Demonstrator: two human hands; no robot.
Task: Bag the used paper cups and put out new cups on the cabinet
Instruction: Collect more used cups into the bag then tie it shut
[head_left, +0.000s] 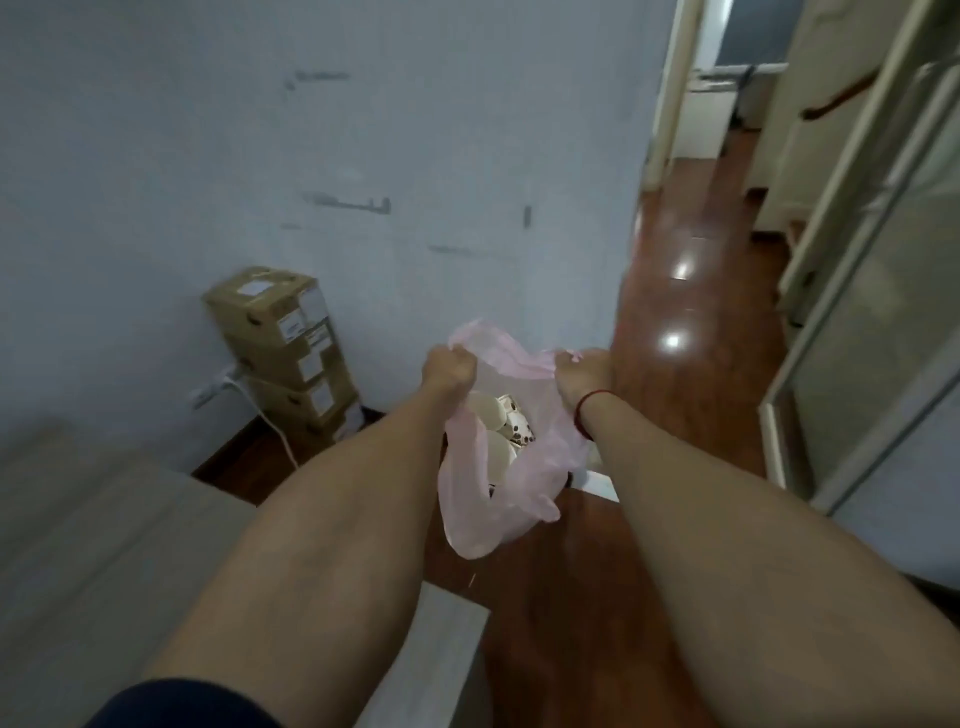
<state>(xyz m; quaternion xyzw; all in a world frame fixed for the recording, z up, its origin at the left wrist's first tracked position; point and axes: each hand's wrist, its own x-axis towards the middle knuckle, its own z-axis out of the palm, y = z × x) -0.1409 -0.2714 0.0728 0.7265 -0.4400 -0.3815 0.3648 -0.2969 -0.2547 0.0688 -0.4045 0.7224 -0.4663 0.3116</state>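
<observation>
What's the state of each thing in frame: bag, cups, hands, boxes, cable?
pink plastic bag: open, held up off the floor
paper cups: inside the bag
left hand: fist closed on bag rim
right hand: closed on bag rim
cardboard boxes: stacked, shut
white cable: plugged into wall

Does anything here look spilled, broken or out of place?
Nothing spilled or broken. Both hands, left hand and right hand, hold the pink bag open with paper cups inside. Only the wall looks scuffed.
</observation>
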